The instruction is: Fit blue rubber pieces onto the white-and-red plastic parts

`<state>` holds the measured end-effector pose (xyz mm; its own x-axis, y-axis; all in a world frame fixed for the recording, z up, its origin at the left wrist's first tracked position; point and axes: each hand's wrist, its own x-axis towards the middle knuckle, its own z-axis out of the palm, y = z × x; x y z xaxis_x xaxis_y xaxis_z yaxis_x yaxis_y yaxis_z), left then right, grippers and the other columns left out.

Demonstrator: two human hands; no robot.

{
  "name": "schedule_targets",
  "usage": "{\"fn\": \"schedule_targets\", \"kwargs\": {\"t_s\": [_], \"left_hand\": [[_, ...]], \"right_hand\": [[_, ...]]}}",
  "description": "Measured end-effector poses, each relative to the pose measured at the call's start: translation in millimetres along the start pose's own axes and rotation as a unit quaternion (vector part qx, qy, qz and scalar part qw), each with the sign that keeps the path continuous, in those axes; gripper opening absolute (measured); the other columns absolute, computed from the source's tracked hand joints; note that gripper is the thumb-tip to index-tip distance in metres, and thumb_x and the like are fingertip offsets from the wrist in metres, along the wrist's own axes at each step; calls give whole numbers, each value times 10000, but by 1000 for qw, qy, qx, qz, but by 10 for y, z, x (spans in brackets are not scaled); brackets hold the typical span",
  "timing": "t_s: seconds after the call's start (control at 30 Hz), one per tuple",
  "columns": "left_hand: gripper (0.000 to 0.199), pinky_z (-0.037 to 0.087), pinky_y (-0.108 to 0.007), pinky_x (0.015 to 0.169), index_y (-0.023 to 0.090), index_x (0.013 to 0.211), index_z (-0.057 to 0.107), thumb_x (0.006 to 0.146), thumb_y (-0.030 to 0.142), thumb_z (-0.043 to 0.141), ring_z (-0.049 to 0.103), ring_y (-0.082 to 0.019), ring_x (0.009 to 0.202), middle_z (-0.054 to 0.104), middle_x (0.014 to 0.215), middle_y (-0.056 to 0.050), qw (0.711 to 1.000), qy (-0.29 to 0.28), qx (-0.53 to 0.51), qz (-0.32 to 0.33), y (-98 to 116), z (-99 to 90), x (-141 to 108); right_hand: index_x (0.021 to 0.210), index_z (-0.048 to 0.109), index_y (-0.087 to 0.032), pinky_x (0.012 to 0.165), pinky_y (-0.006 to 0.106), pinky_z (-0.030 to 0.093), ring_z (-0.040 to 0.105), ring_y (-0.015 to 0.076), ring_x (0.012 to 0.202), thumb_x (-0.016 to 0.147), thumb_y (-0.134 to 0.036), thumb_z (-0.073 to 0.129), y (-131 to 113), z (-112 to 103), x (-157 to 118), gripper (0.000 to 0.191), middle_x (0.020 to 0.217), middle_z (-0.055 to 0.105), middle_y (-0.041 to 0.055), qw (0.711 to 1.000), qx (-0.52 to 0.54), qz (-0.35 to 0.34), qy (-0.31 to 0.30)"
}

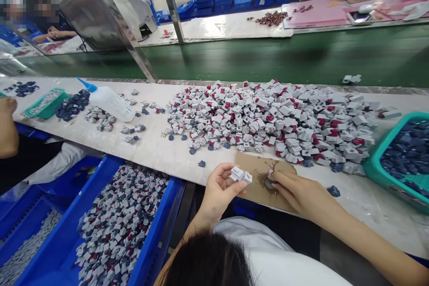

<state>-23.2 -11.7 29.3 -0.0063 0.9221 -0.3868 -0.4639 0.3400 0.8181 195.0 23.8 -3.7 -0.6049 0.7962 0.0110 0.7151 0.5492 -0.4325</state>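
- Left hand [218, 193] pinches grey pieces [238, 174]; a slack pinch could drop them.
- Right hand [298, 188] touches dark disc [269, 183] on stained cardboard [247, 161]; grip unclear; stains could transfer.

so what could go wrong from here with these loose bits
The left hand holds its pale grey pieces near the table's front edge, so one might slip and drop off. The big pile reaches the cardboard where the right hand is, so a nudge could spill pieces onto it. A loose dark blue piece lies near the right forearm, which might sweep it aside.
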Motion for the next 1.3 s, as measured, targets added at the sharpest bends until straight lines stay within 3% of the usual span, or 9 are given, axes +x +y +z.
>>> {"fn": "schedule_targets", "kwargs": {"t_s": [0.13, 0.3, 0.4, 0.63, 0.83, 0.93, 1.17, 1.23, 1.3], "left_hand": [[349, 510, -170, 526, 169, 899, 574, 618, 215, 775, 666, -154, 779, 711, 872, -46, 1000, -14, 18, 19, -15, 1, -14], [332, 478, -164, 479, 176, 906, 579, 637, 231, 764, 668, -155, 742, 726, 921, -66, 998, -32, 51, 28, -14, 8, -33], [320, 482, -162, 489, 177, 901, 588, 637, 221, 762, 653, -136, 705, 728, 904, -57, 996, -51, 60, 34, -6, 31, -53], [317, 479, -165, 474, 171, 883, 597, 621, 223, 768, 607, -105, 612, 711, 834, -38, 996, -56, 65, 34, 24, 75, -101], [290, 512, -217, 617, 160, 900, 624, 660, 259, 754, 665, -166, 760, 713, 839, -63, 983, -69, 152, 73, 31, 27, -124], [262, 523, -242, 683, 159, 896, 614, 681, 245, 737, 675, -177, 805, 718, 852, -71, 977, -75, 180, 90, -3, 12, -124], [227, 511, -228, 671, 162, 849, 567, 689, 237, 711, 653, -150, 769, 697, 806, -50, 981, -67, 165, 74, -114, 39, -73], [215, 509, -227, 647, 170, 826, 550, 689, 241, 700, 652, -154, 771, 690, 851, -53, 979, -65, 182, 67, -52, -82, -87], [240, 506, -237, 604, 183, 814, 526, 668, 261, 700, 653, -154, 719, 687, 900, -51, 976, 26, 203, 78, 59, -386, -143]], "right_hand": [[869, 584, -237, 520, 250, 434, 595, 165, 629, 910, -316, 364, -20, -117, 34, 237, 782, 646, 30, 999, 52, -5, -4], [975, 597, -238, 487, 250, 454, 579, 149, 581, 886, -378, 494, -271, -382, 71, 196, 825, 664, 41, 976, 174, 29, 129], [955, 624, -242, 466, 246, 465, 587, 148, 557, 868, -385, 542, -459, -480, 96, 187, 766, 667, 32, 963, 220, 12, 153], [890, 633, -217, 469, 209, 470, 586, 122, 539, 879, -344, 544, -572, -517, 143, 156, 710, 662, 15, 962, 237, -45, 130], [875, 645, -202, 478, 196, 420, 555, 113, 558, 893, -337, 510, -530, -588, 185, 192, 699, 635, 13, 971, 232, -59, 1], [844, 620, -188, 512, 189, 409, 543, 103, 577, 897, -308, 505, -466, -547, 192, 174, 691, 621, 7, 966, 250, -67, -19], [831, 591, -156, 538, 184, 401, 537, 94, 581, 919, -331, 488, -477, -431, 306, 221, 668, 607, 7, 951, 292, -72, -75], [924, 617, -172, 564, 187, 418, 566, 102, 629, 891, -354, 540, -483, -478, 341, 200, 739, 633, 9, 949, 287, -88, -96], [1048, 616, -212, 583, 198, 440, 596, 124, 700, 870, -391, 562, -386, -581, 319, 258, 862, 657, 21, 960, 263, -69, -61]]}}
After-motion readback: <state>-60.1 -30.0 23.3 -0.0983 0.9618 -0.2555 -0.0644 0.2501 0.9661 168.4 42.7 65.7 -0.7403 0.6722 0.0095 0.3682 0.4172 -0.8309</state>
